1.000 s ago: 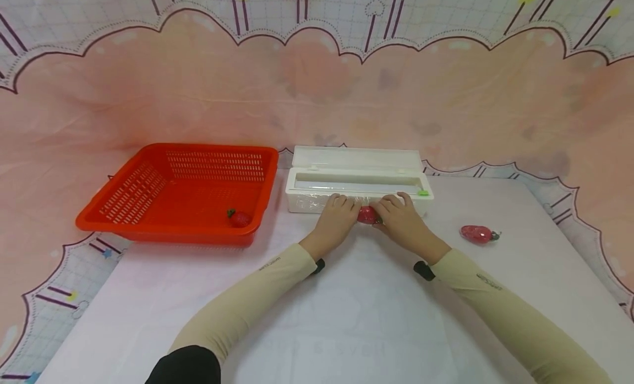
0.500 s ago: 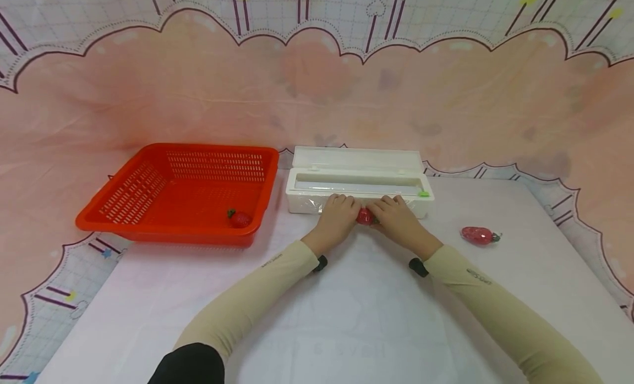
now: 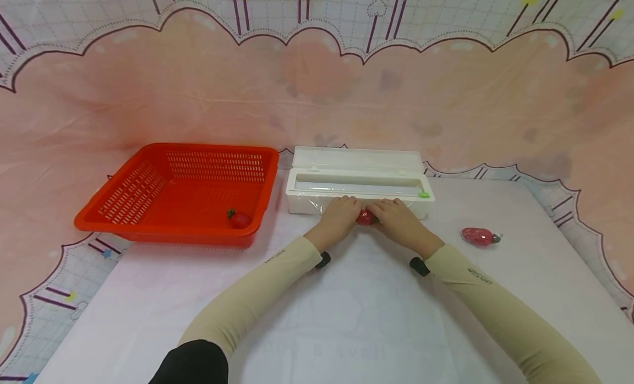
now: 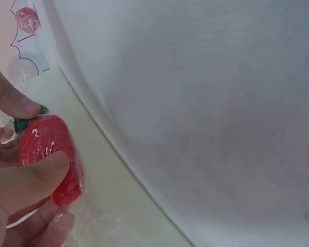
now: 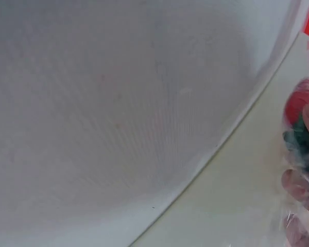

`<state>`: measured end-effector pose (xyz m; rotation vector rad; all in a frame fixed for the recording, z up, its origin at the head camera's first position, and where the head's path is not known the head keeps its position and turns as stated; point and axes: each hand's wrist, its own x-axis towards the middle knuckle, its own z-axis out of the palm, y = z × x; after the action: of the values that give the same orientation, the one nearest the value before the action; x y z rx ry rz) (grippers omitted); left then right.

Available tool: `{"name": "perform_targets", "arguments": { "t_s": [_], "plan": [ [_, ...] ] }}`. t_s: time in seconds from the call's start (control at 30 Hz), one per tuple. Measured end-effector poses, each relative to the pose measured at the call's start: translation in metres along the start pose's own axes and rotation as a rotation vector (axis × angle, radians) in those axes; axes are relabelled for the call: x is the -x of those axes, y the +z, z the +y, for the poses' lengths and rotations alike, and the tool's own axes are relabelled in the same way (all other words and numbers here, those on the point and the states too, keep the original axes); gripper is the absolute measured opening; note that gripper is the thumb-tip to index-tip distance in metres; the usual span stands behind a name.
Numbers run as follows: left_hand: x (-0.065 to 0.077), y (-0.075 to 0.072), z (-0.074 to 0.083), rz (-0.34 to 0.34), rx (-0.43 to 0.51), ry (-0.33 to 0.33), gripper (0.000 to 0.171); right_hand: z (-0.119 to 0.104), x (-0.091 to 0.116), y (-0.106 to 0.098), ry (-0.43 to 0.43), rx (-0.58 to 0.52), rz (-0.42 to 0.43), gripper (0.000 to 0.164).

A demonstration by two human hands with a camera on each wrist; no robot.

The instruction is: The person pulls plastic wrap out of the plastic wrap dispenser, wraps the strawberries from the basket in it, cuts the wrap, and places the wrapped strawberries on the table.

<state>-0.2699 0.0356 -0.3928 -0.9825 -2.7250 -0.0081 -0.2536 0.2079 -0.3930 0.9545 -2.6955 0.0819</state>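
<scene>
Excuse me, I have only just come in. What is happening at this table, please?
A person holds a strawberry in clear film between the left hand and the right hand, close in front of a white cling film dispenser whose lid is open. Another film-wrapped strawberry lies on the table to the person's right. To the left, one more strawberry lies in the orange-red basket.

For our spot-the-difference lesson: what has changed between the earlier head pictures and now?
The right hand has shifted slightly toward the left hand. Neither let go of the wrapped red fruit, and nothing new was taken hold of. The white box, the red basket, the fruit inside it and the second wrapped fruit stayed put.
</scene>
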Motion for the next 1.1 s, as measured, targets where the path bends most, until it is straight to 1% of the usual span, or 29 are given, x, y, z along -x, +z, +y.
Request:
{"name": "perform_targets", "arguments": {
  "t_s": [0.17, 0.27, 0.43, 0.6, 0.8, 0.9, 0.97, 1.07, 1.1],
  "plan": [
    [0.000, 0.004, 0.001, 0.001, -0.018, 0.054, 0.008, 0.001, 0.001, 0.003, -0.030, 0.003, -0.037, 0.025],
    [0.000, 0.008, 0.001, -0.008, 0.003, 0.063, 0.008, 0.001, 0.002, 0.005, -0.053, 0.003, -0.036, 0.022],
    [-0.001, 0.009, -0.001, -0.010, 0.038, 0.054, 0.008, 0.000, 0.001, 0.006, -0.068, 0.013, -0.012, 0.021],
    [-0.002, 0.011, -0.003, -0.005, 0.068, 0.067, 0.010, 0.002, -0.001, 0.009, -0.077, 0.005, 0.012, 0.021],
    [0.000, 0.012, -0.007, 0.018, 0.095, 0.087, 0.014, 0.003, -0.003, 0.012, -0.123, -0.006, 0.064, 0.022],
    [0.003, 0.012, -0.008, -0.008, 0.108, 0.091, 0.014, 0.004, -0.004, 0.013, -0.140, -0.032, 0.079, 0.021],
    [0.004, 0.011, -0.009, -0.045, 0.115, 0.086, 0.015, 0.004, -0.004, 0.013, -0.140, -0.043, 0.078, 0.021],
    [0.007, 0.009, -0.010, -0.101, 0.114, 0.081, 0.015, 0.003, -0.003, 0.013, -0.124, -0.052, 0.049, 0.021],
    [0.007, 0.009, -0.010, -0.119, 0.117, 0.080, 0.015, 0.002, -0.003, 0.012, -0.108, -0.061, 0.024, 0.022]
  ]
}}
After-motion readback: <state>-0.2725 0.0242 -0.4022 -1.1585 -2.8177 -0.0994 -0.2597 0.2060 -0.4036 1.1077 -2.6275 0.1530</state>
